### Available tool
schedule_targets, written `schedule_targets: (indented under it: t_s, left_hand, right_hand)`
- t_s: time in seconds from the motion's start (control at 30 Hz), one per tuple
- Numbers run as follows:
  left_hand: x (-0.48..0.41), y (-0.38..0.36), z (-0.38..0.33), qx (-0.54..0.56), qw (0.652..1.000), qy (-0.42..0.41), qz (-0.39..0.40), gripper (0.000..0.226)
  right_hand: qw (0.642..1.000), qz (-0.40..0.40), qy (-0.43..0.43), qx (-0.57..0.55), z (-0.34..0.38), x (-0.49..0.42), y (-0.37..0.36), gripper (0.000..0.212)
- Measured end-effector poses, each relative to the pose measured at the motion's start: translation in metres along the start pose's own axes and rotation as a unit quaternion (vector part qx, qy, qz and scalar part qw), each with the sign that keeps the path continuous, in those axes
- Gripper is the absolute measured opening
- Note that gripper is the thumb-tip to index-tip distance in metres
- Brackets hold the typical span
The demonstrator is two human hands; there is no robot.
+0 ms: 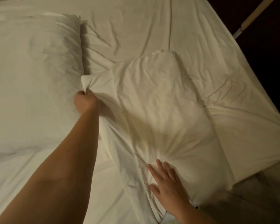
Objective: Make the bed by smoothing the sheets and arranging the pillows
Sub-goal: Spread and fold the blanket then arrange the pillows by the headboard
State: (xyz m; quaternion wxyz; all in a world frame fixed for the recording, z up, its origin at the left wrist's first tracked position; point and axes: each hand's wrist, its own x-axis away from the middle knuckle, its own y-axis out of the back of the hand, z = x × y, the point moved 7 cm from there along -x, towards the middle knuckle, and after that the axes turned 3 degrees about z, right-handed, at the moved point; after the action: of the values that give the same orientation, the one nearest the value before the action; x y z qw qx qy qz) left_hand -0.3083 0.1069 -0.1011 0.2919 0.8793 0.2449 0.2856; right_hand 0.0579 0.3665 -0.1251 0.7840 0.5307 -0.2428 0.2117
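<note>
A white pillow point(165, 101) lies crumpled in the middle of the bed, its case loose and creased. My left hand point(85, 101) is clenched on the pillow's far left corner, bunching the fabric. Flat on the pillow's near end rests my right hand point(166, 183), fingers spread and pressing into the case. A second white pillow point(32, 78) lies smooth and plump at the left, touching the first one near my left fist. The white fitted sheet point(136, 26) beyond both pillows is wrinkled.
The bed's right edge point(242, 50) runs diagonally from top centre to lower right, with dark floor past it. A pale wooden bar point(255, 13) slants at the top right. Lower right shows the mattress side and carpet point(257, 199).
</note>
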Motion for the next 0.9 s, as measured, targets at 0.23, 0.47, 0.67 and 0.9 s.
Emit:
schedule_targets:
  t_s: [0.23, 0.47, 0.67, 0.9]
  left_hand:
    - [-0.009, -0.010, 0.000, 0.009, 0.998, 0.038, 0.048, 0.043]
    - [-0.010, -0.058, -0.080, -0.086, 0.965, -0.175, 0.176, 0.040]
    - [-0.009, -0.109, -0.092, 0.040, 0.959, -0.055, 0.275, 0.055]
    - [-0.022, -0.073, -0.134, 0.123, 0.973, -0.132, 0.141, 0.011]
  right_hand:
    - [1.000, 0.009, -0.019, 0.023, -0.001, -0.004, -0.010, 0.074]
    - [0.998, 0.042, -0.036, 0.028, -0.006, -0.013, -0.017, 0.078]
    - [0.997, 0.049, -0.050, 0.016, -0.003, -0.016, -0.024, 0.081]
    - [0.998, 0.040, -0.033, 0.020, -0.001, -0.012, -0.016, 0.077]
